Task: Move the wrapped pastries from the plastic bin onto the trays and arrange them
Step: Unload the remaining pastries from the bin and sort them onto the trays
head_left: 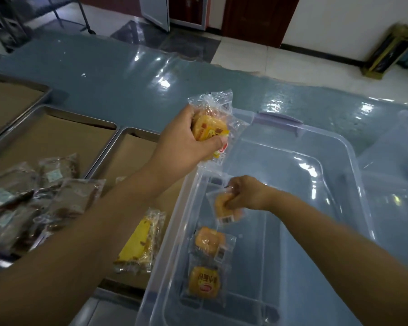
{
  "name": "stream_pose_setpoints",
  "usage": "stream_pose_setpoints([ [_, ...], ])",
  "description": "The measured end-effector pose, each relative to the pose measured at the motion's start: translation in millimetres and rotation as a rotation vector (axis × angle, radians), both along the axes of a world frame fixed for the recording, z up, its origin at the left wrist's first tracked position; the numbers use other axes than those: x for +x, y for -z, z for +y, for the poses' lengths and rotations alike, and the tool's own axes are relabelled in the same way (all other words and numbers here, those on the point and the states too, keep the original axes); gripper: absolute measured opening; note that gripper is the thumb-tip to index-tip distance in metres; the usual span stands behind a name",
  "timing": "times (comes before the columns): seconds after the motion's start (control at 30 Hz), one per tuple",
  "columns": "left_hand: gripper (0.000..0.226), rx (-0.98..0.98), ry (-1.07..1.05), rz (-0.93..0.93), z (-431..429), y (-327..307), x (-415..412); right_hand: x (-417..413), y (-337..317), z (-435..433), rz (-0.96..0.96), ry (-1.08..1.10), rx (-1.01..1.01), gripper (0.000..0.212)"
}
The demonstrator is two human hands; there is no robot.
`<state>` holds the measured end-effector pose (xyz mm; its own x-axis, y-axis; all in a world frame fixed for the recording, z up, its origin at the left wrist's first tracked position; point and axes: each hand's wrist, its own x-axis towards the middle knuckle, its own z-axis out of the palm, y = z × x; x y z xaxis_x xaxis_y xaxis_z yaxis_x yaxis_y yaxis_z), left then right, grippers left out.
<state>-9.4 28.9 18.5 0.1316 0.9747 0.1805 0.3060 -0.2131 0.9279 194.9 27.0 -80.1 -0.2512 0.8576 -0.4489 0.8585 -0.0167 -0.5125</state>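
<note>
My left hand (181, 142) grips a bunch of wrapped yellow pastries (212, 123) in the air above the far left corner of the clear plastic bin (339, 147). My right hand (245, 194) reaches down inside the bin and pinches one wrapped pastry (224, 208). Two more wrapped pastries lie on the bin floor, one round and orange (209, 241) and one with a printed yellow label (204, 282). Left of the bin, a paper-lined metal tray (132, 149) carries a long yellow wrapped pastry (141, 241).
A second lined tray (57, 135) at the left holds a heap of dark wrapped pastries (33, 201). A third tray (14, 90) sits at the far left. Another clear bin (398, 172) stands to the right. The table has a glossy blue-grey cover (127, 78).
</note>
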Motion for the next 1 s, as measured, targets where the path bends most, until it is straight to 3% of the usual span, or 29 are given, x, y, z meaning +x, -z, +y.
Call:
stream_pose_setpoints([
  [0.13,0.037,-0.015,0.007,-0.054,-5.2,4.1,3.1,-19.2,16.2,-35.7,-0.058,-0.178,-0.218,0.025],
  [0.27,0.049,-0.038,0.025,-0.062,-9.4,6.0,0.8,-35.3,48.4,-57.5,-0.071,-0.113,-0.112,0.014],
  [0.37,0.043,-0.039,0.025,-0.062,-13.1,7.1,-4.2,-38.0,58.2,-64.7,0.000,0.016,-0.100,0.048],
  [0.43,0.043,-0.038,0.023,-0.052,-16.1,8.0,-6.9,-37.7,60.1,-69.4,0.062,0.126,-0.167,0.057],
  [0.63,0.041,-0.029,0.027,-0.022,-24.6,9.4,-9.3,-33.8,65.6,-79.1,-0.091,0.135,-0.242,0.055],
  [0.73,0.041,-0.020,0.023,-0.019,-27.9,9.4,-10.0,-34.3,68.0,-87.0,-0.139,0.134,-0.251,0.042],
  [0.87,0.044,-0.012,0.018,-0.034,-32.3,8.4,-9.3,-31.2,60.5,-88.6,-0.111,0.135,-0.177,0.037],
  [1.0,0.048,-0.022,-0.011,-0.035,-36.8,4.7,-10.3,-24.4,25.6,-73.4,0.098,0.378,0.054,0.039],
])
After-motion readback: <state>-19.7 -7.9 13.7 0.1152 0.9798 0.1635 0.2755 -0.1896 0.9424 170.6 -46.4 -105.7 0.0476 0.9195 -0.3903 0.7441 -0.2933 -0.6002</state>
